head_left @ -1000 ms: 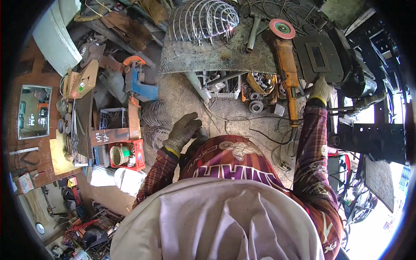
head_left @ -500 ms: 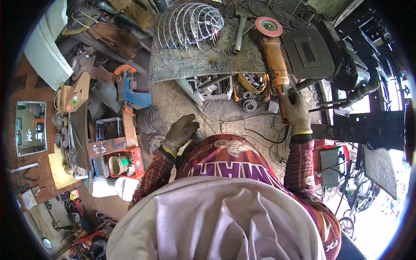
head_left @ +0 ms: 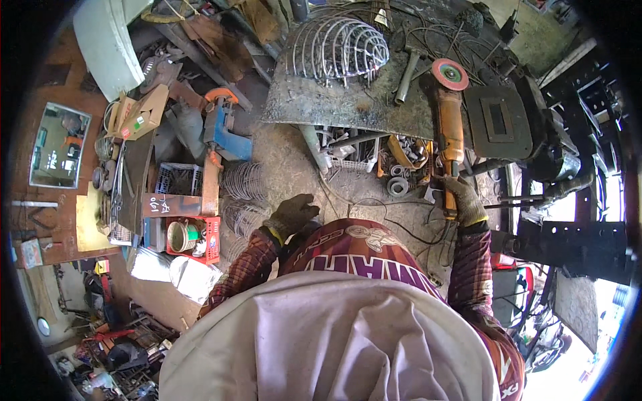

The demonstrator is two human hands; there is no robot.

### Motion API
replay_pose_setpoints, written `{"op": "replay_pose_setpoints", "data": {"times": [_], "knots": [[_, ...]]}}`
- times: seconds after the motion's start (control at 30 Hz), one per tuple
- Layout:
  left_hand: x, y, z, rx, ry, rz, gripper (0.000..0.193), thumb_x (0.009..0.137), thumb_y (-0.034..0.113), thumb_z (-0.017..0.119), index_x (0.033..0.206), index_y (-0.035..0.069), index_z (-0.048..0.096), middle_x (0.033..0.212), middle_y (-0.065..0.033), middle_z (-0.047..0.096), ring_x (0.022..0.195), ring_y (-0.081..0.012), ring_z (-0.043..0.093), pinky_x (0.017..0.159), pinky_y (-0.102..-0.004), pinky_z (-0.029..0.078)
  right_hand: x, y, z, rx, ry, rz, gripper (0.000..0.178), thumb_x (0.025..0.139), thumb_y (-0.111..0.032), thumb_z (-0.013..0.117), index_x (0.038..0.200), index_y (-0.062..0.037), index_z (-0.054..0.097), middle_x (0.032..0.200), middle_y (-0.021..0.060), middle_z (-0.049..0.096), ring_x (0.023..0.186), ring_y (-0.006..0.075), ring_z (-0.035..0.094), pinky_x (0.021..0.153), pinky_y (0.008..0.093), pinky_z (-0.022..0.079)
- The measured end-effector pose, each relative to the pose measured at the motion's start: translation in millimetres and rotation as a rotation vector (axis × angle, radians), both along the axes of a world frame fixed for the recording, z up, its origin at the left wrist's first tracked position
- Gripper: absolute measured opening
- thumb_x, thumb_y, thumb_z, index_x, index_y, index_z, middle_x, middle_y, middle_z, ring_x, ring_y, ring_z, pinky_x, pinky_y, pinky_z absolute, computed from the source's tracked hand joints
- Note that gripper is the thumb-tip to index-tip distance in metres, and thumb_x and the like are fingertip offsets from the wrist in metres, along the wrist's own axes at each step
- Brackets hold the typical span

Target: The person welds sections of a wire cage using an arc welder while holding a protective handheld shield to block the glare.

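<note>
My right hand (head_left: 466,200), in a grey work glove with a yellow cuff, is closed around the rear handle of an orange angle grinder (head_left: 450,127). The grinder points away from me, its reddish flap disc (head_left: 449,73) at the far end over the metal-topped bench (head_left: 348,110). My left hand (head_left: 293,215), gloved too, hovers before my body with loosely bent fingers and nothing visible in it. On the bench, a domed cage of bent metal rods (head_left: 338,50) lies left of a hammer (head_left: 406,75). A dark welding mask (head_left: 498,123) sits right of the grinder.
Below the bench are a yellow container (head_left: 409,152) of parts and metal rings (head_left: 398,186). A power cable (head_left: 374,202) trails over the floor. Coils of wire (head_left: 244,182), a blue tool with an orange handle (head_left: 224,130) and a red crate (head_left: 212,240) stand at left.
The view has turned, so the scene sits further right and lower. My right hand and the grinder have shifted slightly toward me, the grinder now lying straighter. The left hand stays near my body.
</note>
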State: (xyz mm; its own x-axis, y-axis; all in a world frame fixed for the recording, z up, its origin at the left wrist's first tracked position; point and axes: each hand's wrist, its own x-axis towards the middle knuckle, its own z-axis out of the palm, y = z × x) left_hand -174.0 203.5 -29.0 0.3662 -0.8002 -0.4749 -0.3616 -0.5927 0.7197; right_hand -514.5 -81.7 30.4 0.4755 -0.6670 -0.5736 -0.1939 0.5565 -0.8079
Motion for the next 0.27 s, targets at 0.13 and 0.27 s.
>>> {"op": "replay_pose_setpoints", "data": {"times": [0.13,0.27], "knots": [[5,22,-19,0.097,-0.026,-0.018,0.048,0.09,0.035,0.069,0.124,0.001,0.062,0.111,-0.0156,0.071,0.104,-0.0228,0.066,0.089,-0.035,0.053,-4,-6,-17,-0.027,-0.016,-0.046,0.033,0.097,-0.03,0.063,0.115,-0.0026,0.059,0.087,0.0064,0.069,0.055,0.0134,0.064,0.046,0.0242,0.053],[11,35,-32,0.167,-0.04,-0.069,0.064,0.087,0.042,0.072,0.136,0.004,0.057,0.122,-0.0175,0.068,0.108,-0.0291,0.066,0.094,-0.0385,0.052,-10,-6,-17,-0.172,0.103,0.008,0.048,0.095,-0.035,0.067,0.125,0.0002,0.057,0.094,0.0103,0.068,0.068,0.0132,0.067,0.06,0.0249,0.057]]}}
